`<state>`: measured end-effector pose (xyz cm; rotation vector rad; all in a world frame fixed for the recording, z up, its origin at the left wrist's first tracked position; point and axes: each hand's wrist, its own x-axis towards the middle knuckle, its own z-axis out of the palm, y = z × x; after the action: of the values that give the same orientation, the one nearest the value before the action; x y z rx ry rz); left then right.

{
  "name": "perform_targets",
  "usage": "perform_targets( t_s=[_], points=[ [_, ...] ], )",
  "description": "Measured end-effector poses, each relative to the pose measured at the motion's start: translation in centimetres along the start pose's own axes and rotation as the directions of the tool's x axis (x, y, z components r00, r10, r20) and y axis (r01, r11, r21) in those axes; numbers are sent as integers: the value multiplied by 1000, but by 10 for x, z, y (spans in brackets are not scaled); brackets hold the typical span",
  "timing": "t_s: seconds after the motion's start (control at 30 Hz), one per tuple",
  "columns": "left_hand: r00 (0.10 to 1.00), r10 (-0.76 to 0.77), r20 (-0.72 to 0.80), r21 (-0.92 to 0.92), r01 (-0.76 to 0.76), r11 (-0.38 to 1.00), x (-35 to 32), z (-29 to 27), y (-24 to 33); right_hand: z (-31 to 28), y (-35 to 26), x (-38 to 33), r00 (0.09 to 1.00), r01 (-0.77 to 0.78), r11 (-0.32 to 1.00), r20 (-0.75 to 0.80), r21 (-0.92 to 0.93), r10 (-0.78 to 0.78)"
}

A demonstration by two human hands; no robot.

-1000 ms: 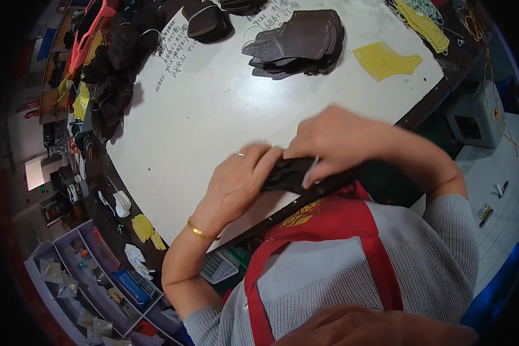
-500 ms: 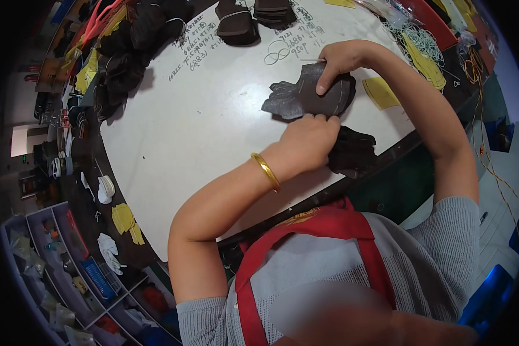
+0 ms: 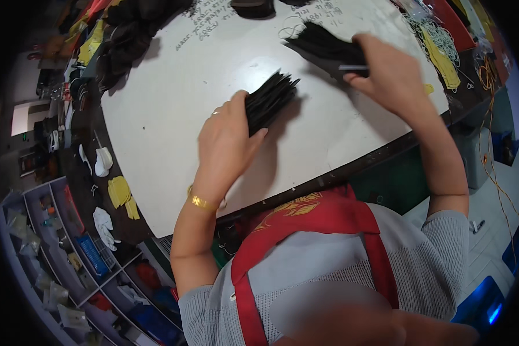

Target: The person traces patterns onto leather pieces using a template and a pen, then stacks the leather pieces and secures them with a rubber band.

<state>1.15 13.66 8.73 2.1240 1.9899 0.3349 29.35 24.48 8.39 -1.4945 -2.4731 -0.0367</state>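
My left hand is closed round a stack of thin black cut pieces, held on edge over the middle of the white table. Their uneven ends point away from me. Farther right, my right hand grips a second black stack, its layers fanned at the far left end. A slim silvery stick, perhaps a pen, also lies in that hand, blurred. The two stacks are apart. Beyond the right stack is a thin pale elastic loop on the table.
Dark bundles are heaped along the far left edge; another tied stack sits at the back. Pale string and yellow pieces lie at the right. Yellow cutouts, a white glove and a compartment tray are at the left.
My hands were close together over the black pieces at the right. Now they are apart, each with a stack turned on edge; the left has moved left. The whole view has shifted slightly.
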Motion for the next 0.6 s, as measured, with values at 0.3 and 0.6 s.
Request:
perform_targets(
  t_s=[0.3, 0.6],
  points=[
    [950, -271, -153, -170, 245, 954, 37, 37, -5, 39, -70, 18, 989, -49, 993, 147, 107, 33],
    [993, 111, -41, -397, -118, 910, -6, 49, -22, 33, -46, 4, 968, 178, 871, 78, 458, -239]
  ],
)
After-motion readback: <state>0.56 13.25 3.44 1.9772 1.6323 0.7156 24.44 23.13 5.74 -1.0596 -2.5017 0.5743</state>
